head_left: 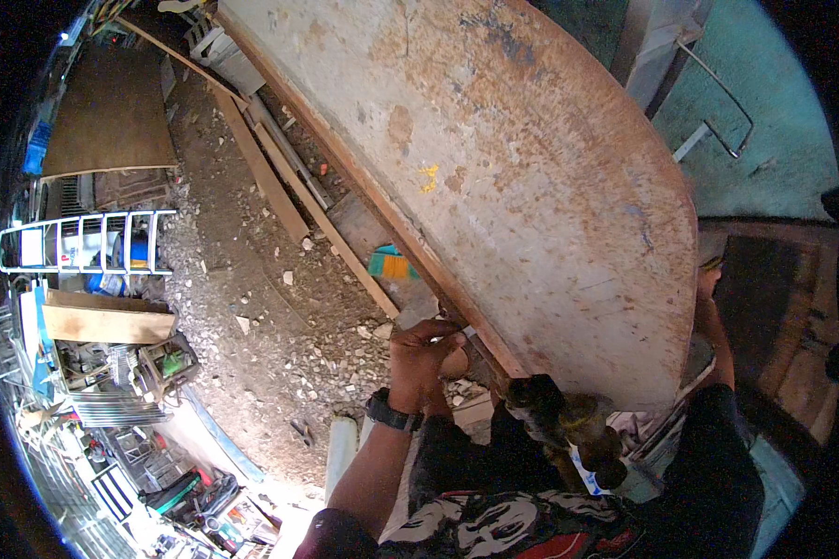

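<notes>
A large worn panel [541, 186], pale with brown scuffs and a yellow mark, slants across the view in front of me. By the brown strip [396, 233] along its left side, my left hand [429, 352] is closed, thumb and fingers pinched at a small pale bit by the edge. A dark watch is on that wrist. Past the panel's right edge, my right hand [708, 282] has its fingers curled, partly hidden; what they hold is unclear. At the panel's near end, close to my body, sits a dark and brown object [569, 424] with a blue-and-white label; its kind is unclear.
Long wooden strips [317, 219] lie on the rubble-strewn ground [252, 279] to the left. Farther left are a white ladder [84, 242], a brown board [112, 112] and heaped tools and metal parts [149, 456]. A teal wall [764, 130] with a metal bracket stands at right.
</notes>
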The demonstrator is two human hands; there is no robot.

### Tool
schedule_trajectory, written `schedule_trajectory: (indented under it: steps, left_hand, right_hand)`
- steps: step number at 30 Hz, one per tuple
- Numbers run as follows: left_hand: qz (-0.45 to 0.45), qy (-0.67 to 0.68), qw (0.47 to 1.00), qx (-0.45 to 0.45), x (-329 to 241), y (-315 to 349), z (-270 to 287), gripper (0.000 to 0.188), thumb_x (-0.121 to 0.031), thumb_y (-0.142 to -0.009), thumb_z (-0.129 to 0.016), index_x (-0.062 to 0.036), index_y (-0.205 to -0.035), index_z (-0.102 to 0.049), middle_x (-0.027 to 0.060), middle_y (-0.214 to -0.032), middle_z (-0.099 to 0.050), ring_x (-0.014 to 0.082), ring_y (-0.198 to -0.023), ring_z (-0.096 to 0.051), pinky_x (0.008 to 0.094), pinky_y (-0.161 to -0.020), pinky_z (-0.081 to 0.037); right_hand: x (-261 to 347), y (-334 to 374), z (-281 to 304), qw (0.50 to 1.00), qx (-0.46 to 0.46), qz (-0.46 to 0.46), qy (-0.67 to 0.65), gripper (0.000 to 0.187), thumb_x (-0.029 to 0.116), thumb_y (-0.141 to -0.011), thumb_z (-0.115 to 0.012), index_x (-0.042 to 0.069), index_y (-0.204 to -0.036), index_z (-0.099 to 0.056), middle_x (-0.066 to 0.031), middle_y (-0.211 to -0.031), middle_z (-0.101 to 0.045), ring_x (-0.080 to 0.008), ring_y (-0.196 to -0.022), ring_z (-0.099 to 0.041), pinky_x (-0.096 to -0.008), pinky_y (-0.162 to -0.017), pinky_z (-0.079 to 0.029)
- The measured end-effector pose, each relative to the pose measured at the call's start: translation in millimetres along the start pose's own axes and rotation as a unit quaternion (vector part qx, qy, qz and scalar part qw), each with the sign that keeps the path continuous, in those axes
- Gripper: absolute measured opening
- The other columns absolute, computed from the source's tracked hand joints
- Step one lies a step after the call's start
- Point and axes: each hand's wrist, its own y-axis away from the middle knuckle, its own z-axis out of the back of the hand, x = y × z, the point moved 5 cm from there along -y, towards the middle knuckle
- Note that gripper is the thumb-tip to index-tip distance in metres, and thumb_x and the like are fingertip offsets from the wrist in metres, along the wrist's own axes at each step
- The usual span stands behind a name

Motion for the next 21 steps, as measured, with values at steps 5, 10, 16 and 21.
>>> schedule_trajectory:
  steps: [5, 10, 16, 21]
  left_hand:
    - [-0.004, 0.019, 1.000, 0.005, -0.6, -2.1, -5.2, 0.017, 0.004, -0.077, -0.071, 0.0037, -0.094, -0.071, 0.0133, -0.097, -0.071, 0.0200, -0.088, -0.067, 0.0312, -0.079, -0.054]
    - [-0.006, 0.021, 0.999, -0.027, 7.9, 2.2, 1.2, 0.016, 0.000, -0.077, -0.075, 0.0036, -0.092, -0.070, 0.0101, -0.090, -0.071, 0.0149, -0.080, -0.065, 0.0285, -0.072, -0.053]
    - [-0.021, 0.013, 1.000, -0.004, -5.0, -1.2, 2.0, 0.014, -0.002, -0.079, -0.075, 0.0034, -0.091, -0.071, 0.0101, -0.090, -0.071, 0.0131, -0.079, -0.065, 0.0265, -0.072, -0.053]
    - [-0.006, 0.005, 1.000, 0.011, 8.9, 5.1, 1.9, 0.021, -0.008, -0.081, -0.071, 0.0024, -0.099, -0.070, 0.0122, -0.094, -0.071, 0.0172, -0.084, -0.066, 0.0303, -0.077, -0.053]
  right_hand:
    - [-10.5, -2.5, 18.3, 1.000, -0.009, -0.019, -0.016, 0.055, 0.023, -0.082, -0.062, -0.002, -0.121, -0.033, -0.0161, -0.110, -0.050, -0.0301, -0.100, -0.050, -0.0439, -0.089, -0.041]
    - [5.2, -4.8, 7.0, 1.000, -0.003, -0.021, -0.008, 0.057, 0.022, -0.082, -0.061, -0.003, -0.123, -0.030, -0.0160, -0.111, -0.049, -0.0296, -0.101, -0.049, -0.0433, -0.090, -0.041]
    - [-20.6, -43.4, 37.7, 0.973, -0.096, 0.144, 0.154, 0.051, 0.020, -0.080, -0.062, -0.008, -0.114, -0.035, -0.0263, -0.099, -0.056, -0.0408, -0.084, -0.060, -0.0497, -0.071, -0.050]
    - [3.7, 3.4, 10.5, 0.999, 0.027, -0.023, -0.028, 0.050, 0.016, -0.083, -0.060, -0.006, -0.118, -0.031, -0.0268, -0.098, -0.057, -0.0428, -0.088, -0.062, -0.0501, -0.076, -0.051]
